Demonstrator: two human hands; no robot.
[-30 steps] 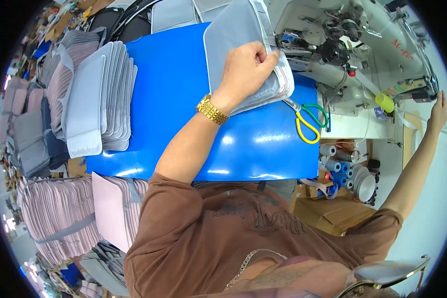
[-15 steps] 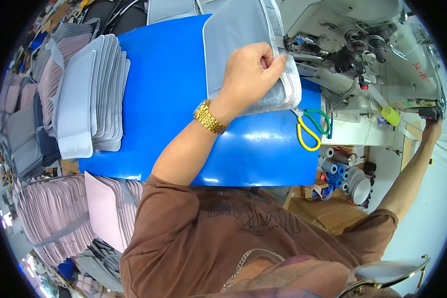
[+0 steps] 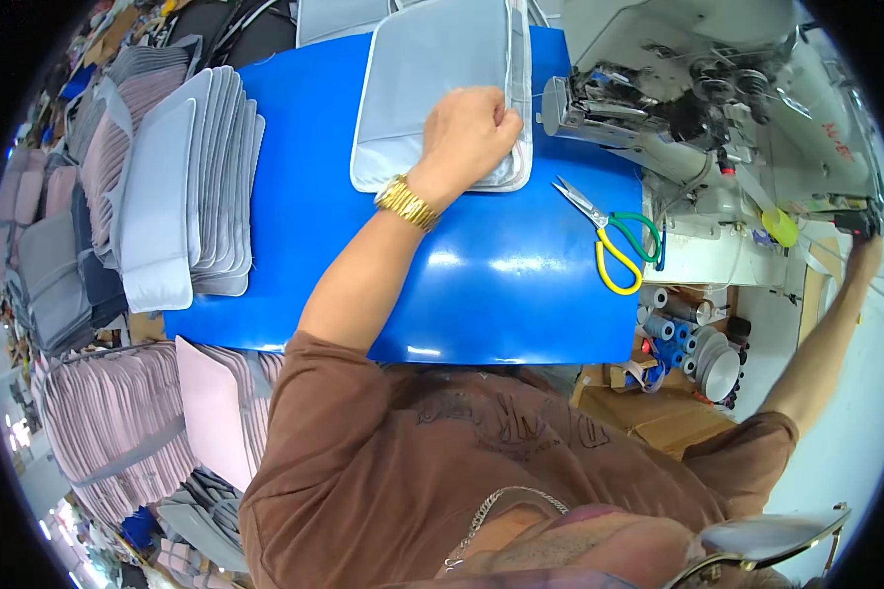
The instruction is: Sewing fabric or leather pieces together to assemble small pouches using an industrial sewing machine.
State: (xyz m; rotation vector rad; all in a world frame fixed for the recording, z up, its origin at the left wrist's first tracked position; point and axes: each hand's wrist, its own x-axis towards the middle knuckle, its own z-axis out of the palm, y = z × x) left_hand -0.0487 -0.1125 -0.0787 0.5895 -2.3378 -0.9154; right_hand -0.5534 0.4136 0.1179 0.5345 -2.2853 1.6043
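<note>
Here, a grey padded panel [image 3: 432, 88] lies flat by the sewing machine [image 3: 678, 108].
Head view: the left hand [image 3: 471, 133], curled into a fist, presses it on the blue worktop [image 3: 501, 285] — the right hand [image 3: 862, 257] reaches far right, grip unclear; stacked panels [image 3: 196, 187] wait — unsewn, likely.

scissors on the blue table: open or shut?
Shut. The scissors lie flat on the blue table, blades together in one point, yellow and green handles side by side.

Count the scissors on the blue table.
1. The scissors, with one yellow and one green handle, lie near the right edge of the blue table, beside the sewing machine. Others may be hidden.
</note>
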